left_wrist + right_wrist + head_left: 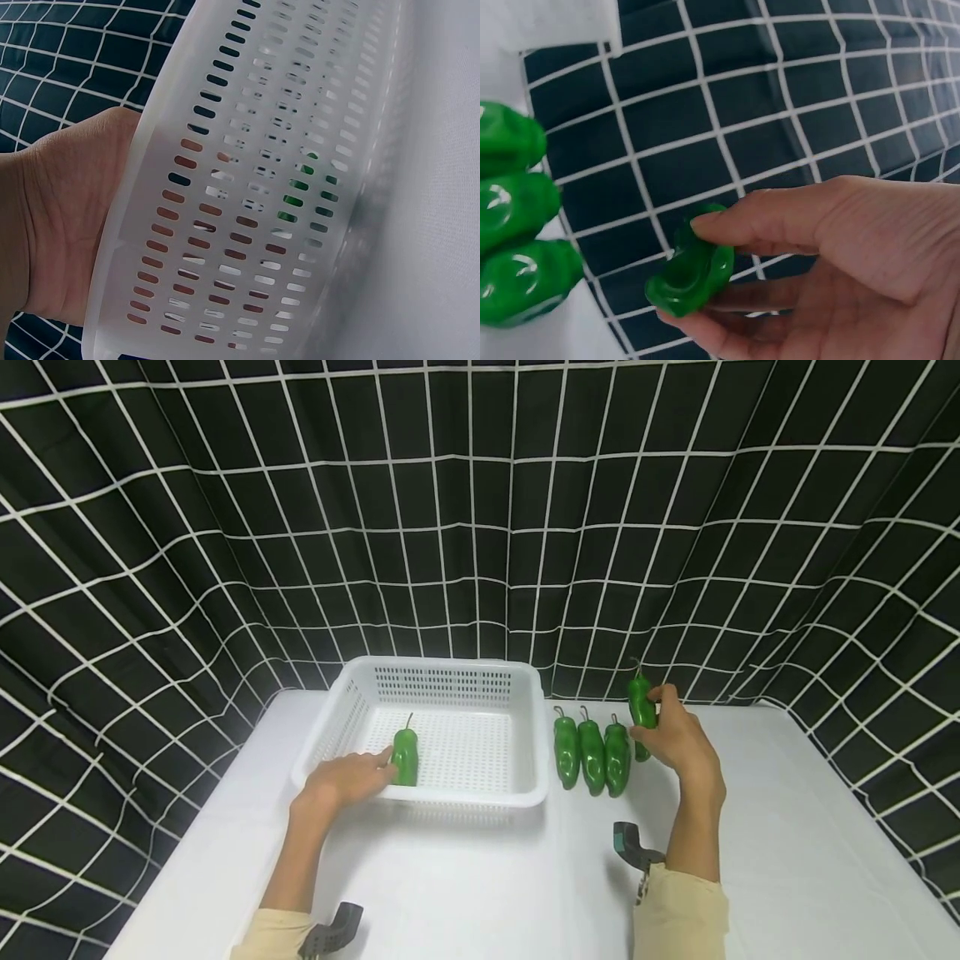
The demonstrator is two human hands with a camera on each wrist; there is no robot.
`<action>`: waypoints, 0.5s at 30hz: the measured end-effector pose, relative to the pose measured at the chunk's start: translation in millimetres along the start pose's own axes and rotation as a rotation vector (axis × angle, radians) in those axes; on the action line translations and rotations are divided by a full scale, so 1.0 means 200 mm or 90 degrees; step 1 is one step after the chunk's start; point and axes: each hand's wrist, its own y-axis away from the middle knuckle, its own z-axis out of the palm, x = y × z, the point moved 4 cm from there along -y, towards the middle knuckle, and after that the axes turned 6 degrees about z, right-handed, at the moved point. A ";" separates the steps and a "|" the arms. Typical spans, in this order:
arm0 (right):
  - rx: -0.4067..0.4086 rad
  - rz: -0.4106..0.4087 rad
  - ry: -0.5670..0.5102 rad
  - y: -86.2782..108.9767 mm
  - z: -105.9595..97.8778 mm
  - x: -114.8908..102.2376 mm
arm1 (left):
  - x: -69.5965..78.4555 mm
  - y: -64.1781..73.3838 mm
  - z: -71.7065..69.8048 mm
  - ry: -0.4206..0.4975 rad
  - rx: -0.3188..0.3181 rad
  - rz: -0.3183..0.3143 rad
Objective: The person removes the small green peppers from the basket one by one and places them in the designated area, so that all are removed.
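Observation:
My right hand grips a glossy green chili pepper between thumb and fingers, its thin stem pointing away. The same chili pepper shows its rounded end in the right wrist view. Just left of this hand, a row of three more chili peppers lies on the table. My left hand reaches over the near left rim of a white slotted basket. Its fingertips touch the side of a single chili pepper inside; whether they pinch it is hard to see. The basket wall hides most of those fingers in the left wrist view.
A white tabletop carries the basket and the peppers. Black curtains with a white grid stand behind it and at both sides. Each forearm wears a dark device, one by the left cuff, one by the right.

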 end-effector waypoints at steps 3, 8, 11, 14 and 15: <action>-0.012 0.029 0.010 -0.02 0.02 0.04 | 0.00 0.00 0.00 -0.002 0.000 -0.002; -0.038 0.065 0.017 -0.04 0.04 0.12 | -0.01 0.00 0.00 0.000 -0.002 -0.002; -0.058 0.078 0.023 -0.06 0.06 0.16 | -0.01 0.00 0.00 0.002 -0.001 -0.002; -0.072 0.083 0.032 -0.08 0.08 0.19 | -0.01 0.00 0.00 0.004 0.001 -0.003; -0.075 0.088 0.034 -0.09 0.08 0.20 | -0.01 0.00 0.00 0.005 -0.001 -0.004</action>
